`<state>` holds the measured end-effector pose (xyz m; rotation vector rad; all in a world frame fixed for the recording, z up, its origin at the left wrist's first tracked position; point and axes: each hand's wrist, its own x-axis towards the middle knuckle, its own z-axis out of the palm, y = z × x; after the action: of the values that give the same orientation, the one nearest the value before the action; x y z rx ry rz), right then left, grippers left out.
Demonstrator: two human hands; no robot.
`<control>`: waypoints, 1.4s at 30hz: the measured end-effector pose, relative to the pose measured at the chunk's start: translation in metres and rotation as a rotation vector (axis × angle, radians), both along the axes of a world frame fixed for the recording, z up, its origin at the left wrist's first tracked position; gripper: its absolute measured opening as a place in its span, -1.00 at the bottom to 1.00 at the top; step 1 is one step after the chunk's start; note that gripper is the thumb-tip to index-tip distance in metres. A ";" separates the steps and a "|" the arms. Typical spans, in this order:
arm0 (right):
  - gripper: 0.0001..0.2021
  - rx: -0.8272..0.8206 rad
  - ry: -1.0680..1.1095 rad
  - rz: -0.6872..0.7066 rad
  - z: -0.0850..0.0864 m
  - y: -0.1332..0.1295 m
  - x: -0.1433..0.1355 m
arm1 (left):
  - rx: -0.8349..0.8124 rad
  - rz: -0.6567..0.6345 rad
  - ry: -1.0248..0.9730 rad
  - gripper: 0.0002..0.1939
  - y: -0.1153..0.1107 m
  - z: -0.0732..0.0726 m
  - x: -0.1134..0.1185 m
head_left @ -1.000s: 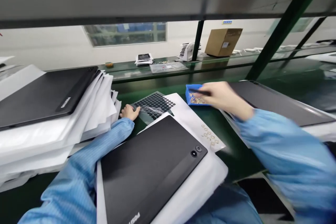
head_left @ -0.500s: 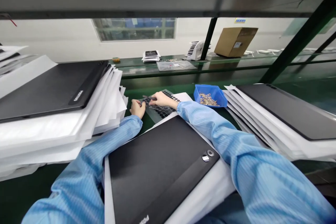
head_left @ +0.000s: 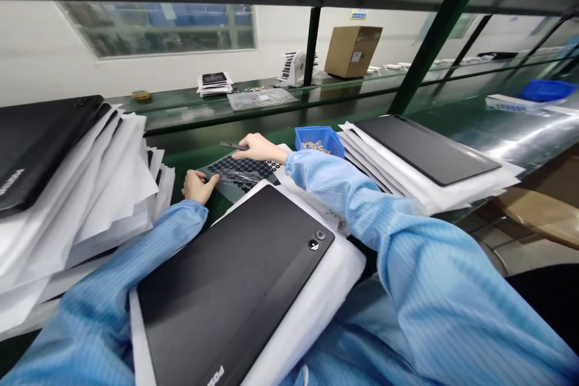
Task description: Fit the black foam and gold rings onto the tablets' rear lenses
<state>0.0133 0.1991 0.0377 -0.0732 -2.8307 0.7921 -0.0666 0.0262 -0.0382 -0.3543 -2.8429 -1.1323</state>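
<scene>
My left hand is closed at the left edge of a clear sheet of black ring-shaped stickers, thumb and fingers pinching that edge. Above the sheet's far side, my right hand grips a slim dark tool that looks like tweezers, its tip pointing left. Whether the tip carries anything is too small to see. In front of me, between my forearms, a black tablet lies back side up and tilted on white sheet wrapping. Two round camera parts show at its upper right corner.
A tall stack of tablets and white sheets stands at left. Another tablet tops a stack at right. Beside it, a blue bin holds small gold-coloured rings. Behind are a shelf rail, a slanting green post and a cardboard box.
The view has swung to the right, so things sit further left. My right hand has risen and moved away from my left hand, the tool still in it. My left hand stays at the sheet's edge.
</scene>
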 end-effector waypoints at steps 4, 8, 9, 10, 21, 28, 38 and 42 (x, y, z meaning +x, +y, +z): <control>-0.74 -0.034 -0.022 -0.005 -0.004 0.000 0.016 | 0.018 -0.009 0.006 -0.66 -0.001 0.002 -0.002; -0.59 -0.210 0.072 -0.133 0.012 0.014 0.049 | 0.042 -0.028 -0.017 -0.70 -0.001 0.005 -0.009; -0.58 -0.228 0.095 -0.169 0.016 0.019 0.057 | 0.046 -0.043 -0.024 -0.70 -0.002 0.006 -0.011; -0.58 -0.223 0.106 -0.203 0.018 0.024 0.065 | 0.049 -0.063 -0.030 -0.70 -0.002 0.008 -0.012; -0.60 -0.801 0.204 -0.647 -0.050 0.042 0.194 | 0.121 -0.705 -0.113 -0.69 0.004 0.027 0.019; -0.73 -0.821 0.339 -0.787 -0.080 0.042 0.207 | 0.149 -0.730 -0.083 -0.63 0.005 0.007 0.026; -0.82 -0.647 0.286 -0.857 -0.077 0.038 0.204 | 0.126 -0.729 -0.105 -0.62 0.005 0.006 0.024; -0.82 -0.611 0.275 -0.875 -0.078 0.038 0.202 | 0.135 -0.736 -0.094 -0.61 0.004 0.003 0.022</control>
<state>0.2150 0.2367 -0.0400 -1.0893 -1.8839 1.2332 -0.0449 0.0300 -0.0350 -1.4485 -2.7389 -1.4457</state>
